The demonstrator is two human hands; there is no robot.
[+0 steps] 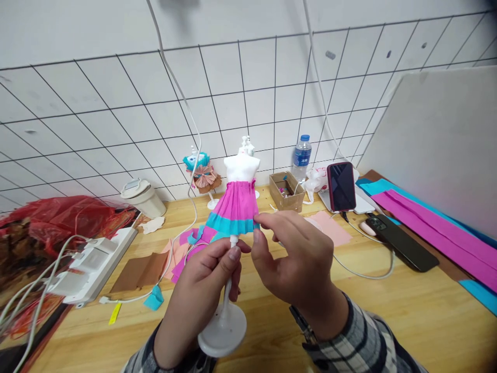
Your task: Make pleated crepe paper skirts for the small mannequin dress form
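Note:
My left hand (212,277) is wrapped round the white stem of a small dress form (241,167), whose round base (223,331) hangs below the fist. The form wears a pleated magenta skirt (236,199) with a turquoise band (229,225) along the hem. At the hem's right corner, the thumb and forefinger of my right hand (298,254) pinch the skirt's edge. The form tilts slightly away from me. Behind it, another mini dress form (202,176) wears turquoise and brown pieces.
Paper or fabric scraps (143,269) lie at left, near a power strip (104,264) and a red plastic bag (62,223). A cardboard box (287,191), water bottle (302,155), propped phone (341,186) and dark phone (404,243) stand or lie at right. Cables cross the table (373,305).

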